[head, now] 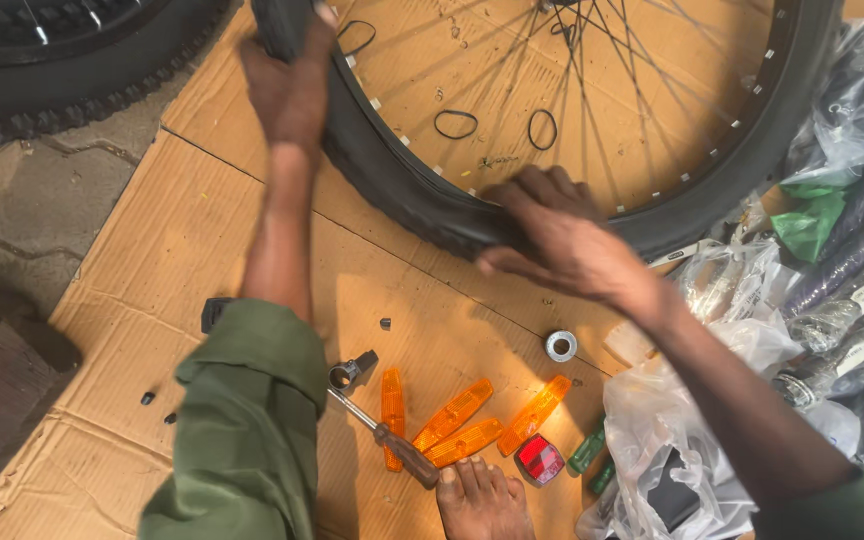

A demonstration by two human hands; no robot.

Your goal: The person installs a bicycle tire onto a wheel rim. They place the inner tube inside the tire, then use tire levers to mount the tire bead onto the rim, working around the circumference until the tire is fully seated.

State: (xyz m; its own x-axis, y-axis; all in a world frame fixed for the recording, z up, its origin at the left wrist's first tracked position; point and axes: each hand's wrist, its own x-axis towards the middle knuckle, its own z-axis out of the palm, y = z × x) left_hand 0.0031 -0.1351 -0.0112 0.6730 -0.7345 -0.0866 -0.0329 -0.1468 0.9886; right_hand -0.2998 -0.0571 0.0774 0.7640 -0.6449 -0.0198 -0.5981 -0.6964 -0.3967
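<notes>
Left hand: your left hand (290, 85) is clamped around the black tyre (392, 180) at the wheel's upper left edge.
Right hand: your right hand (552, 235) presses its fingers onto the tyre at the lower rim.
Wheel: the spoked wheel (722, 150) lies flat on the cardboard (152, 250).
Nearby: orange reflectors (452, 415), a red reflector (539, 460) and a wooden-handled tool (392, 435) lie beside your bare foot (482, 500).

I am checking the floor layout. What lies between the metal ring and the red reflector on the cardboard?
In the head view, one orange reflector lies between the metal ring and the red reflector, on the cardboard.
</notes>
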